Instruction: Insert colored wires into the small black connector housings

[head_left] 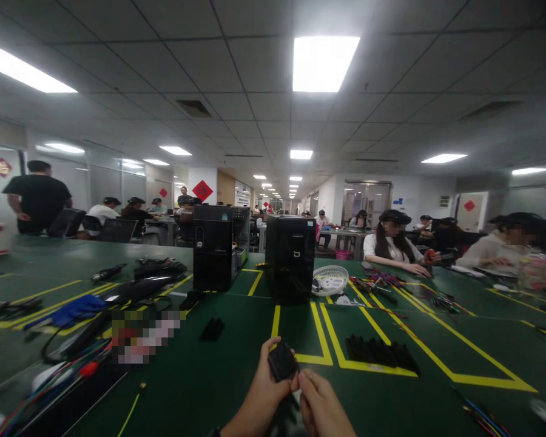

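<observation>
I count two black computer towers (pixel 291 258) on my green counter (pixel 200 382). My left hand (pixel 266 394) is curled around one small black part (pixel 282 362). My right hand (pixel 323 403) pinches its edge.

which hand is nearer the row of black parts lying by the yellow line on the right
Right. The right hand sits just below-left of the row of black parts; the left hand, gripping a small black part, is farther left.

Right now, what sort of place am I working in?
Probably an open-plan workshop for computer assembly or repair. Black PC tower cases stand on a green table taped with yellow lines, cables lie about, and other people sit at work. Both hands hold a small black part.
</observation>
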Demonstrator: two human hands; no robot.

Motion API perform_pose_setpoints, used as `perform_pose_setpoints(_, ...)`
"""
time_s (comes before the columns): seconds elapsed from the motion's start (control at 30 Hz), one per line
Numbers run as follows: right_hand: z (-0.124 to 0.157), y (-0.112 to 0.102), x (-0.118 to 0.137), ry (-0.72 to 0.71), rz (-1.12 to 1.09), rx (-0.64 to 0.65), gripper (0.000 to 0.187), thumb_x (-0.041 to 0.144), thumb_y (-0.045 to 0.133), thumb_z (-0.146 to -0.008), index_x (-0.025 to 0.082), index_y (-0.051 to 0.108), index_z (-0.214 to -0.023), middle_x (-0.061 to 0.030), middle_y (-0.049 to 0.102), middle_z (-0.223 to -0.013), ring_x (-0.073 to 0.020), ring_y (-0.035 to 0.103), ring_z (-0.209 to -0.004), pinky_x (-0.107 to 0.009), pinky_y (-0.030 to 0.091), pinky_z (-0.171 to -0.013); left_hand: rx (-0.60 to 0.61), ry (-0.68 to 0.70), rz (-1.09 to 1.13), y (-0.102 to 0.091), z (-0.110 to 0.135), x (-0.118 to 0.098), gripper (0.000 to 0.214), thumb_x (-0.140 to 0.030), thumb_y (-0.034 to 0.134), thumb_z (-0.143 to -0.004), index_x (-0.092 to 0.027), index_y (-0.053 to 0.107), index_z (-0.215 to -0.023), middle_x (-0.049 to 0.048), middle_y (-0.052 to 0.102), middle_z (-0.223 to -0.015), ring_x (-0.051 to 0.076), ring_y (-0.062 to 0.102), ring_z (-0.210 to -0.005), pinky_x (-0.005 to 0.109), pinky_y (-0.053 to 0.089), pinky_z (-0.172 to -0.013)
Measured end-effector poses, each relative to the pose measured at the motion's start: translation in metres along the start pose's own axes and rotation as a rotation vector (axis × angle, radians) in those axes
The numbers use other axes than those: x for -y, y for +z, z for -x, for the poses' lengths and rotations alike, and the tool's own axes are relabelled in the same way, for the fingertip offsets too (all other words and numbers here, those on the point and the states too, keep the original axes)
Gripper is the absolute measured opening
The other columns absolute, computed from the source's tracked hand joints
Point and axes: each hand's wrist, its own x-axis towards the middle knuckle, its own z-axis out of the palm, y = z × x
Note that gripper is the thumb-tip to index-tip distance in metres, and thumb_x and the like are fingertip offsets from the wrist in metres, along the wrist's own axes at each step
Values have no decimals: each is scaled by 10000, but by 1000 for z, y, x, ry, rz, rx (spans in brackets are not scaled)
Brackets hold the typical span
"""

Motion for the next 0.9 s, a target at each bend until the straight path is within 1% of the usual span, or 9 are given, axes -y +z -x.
perform_pose_setpoints(0.1, 9, -3, -1, -3, 60, 71, 493, 697, 524, -691, 210, 450, -683, 139, 301, -394, -36, 188, -314, -202, 114, -336, -32, -74, 129, 11, 5, -10, 815, -16, 624, -522, -295, 249, -1190, 80, 555, -1122, 212, 624, -918, 326, 464, -778)
perform_pose_setpoints(0.2, 13, -10, -4, -4, 128, 96, 478, 689, 471, -745, 217, 446, -673, 136, 283, -375, -50, 194, -323, -209, 127, -359, -13, -102, 207, 18, 7, -18, 790, -24, 582, -515, -295, 270, -1188, 71, 565, -1096, 225, 626, -936, 362, 454, -826)
perform_pose_setpoints(0.27, 12, -15, -5, -7, 210, 92, 472, 676, 454, -761, 215, 451, -656, 129, 283, -379, -59, 209, -338, -217, 133, -373, -1, -112, 231, 18, 7, -19, 740, -31, 564, -511, -278, 321, -1165, 75, 582, -1079, 226, 619, -959, 369, 437, -864)
perform_pose_setpoints(0.33, 12, -18, -5, -28, 280, 88, 460, 644, 458, -774, 204, 462, -639, 111, 321, -423, -62, 254, -370, -218, 157, -390, 22, -140, 259, 16, 6, -18, 703, -41, 548, -489, -266, 372, -1132, 79, 594, -1070, 242, 614, -979, 380, 431, -870)
perform_pose_setpoints(0.43, 13, -17, -2, -30, 290, 84, 421, 597, 445, -800, 205, 454, -645, 111, 315, -441, -65, 250, -382, -218, 151, -395, 74, -171, 294, 12, 4, -15, 675, -59, 531, -473, -251, 414, -1110, 87, 605, -1061, 271, 611, -999, 387, 440, -845)
perform_pose_setpoints(0.57, 17, -13, 1, -17, 277, 56, 367, 551, 435, -820, 212, 452, -681, 119, 289, -428, -72, 233, -376, -219, 147, -396, 125, -178, 304, 11, 2, -11, 656, -67, 540, -492, -243, 432, -1115, 85, 621, -1042, 268, 628, -968, 363, 456, -799)
perform_pose_setpoints(0.73, 20, -9, 5, -35, 426, 11, 398, 576, 387, -809, 221, 440, -636, 87, 326, -451, -99, 304, -407, -238, 198, -425, 151, -177, 312, 9, 3, -7, 649, -73, 592, -517, -241, 444, -1126, 91, 626, -1048, 269, 631, -967, 326, 468, -748)
perform_pose_setpoints(0.8, 20, -8, 8, -43, 467, -11, 384, 559, 375, -805, 224, 428, -624, 75, 343, -472, -110, 330, -434, -242, 224, -445, 161, -159, 284, 8, 3, -6, 614, -113, 652, -572, -245, 447, -1136, 102, 619, -1079, 273, 627, -981, 326, 474, -742)
perform_pose_setpoints(0.9, 21, -7, 11, -70, 475, 11, 349, 505, 355, -818, 221, 428, -629, 58, 378, -504, -119, 374, -466, -241, 264, -467, 162, -112, 198, 8, 3, -4, 563, -227, 730, -660, -251, 451, -1148, 118, 608, -1120, 272, 627, -991, 330, 486, -742)
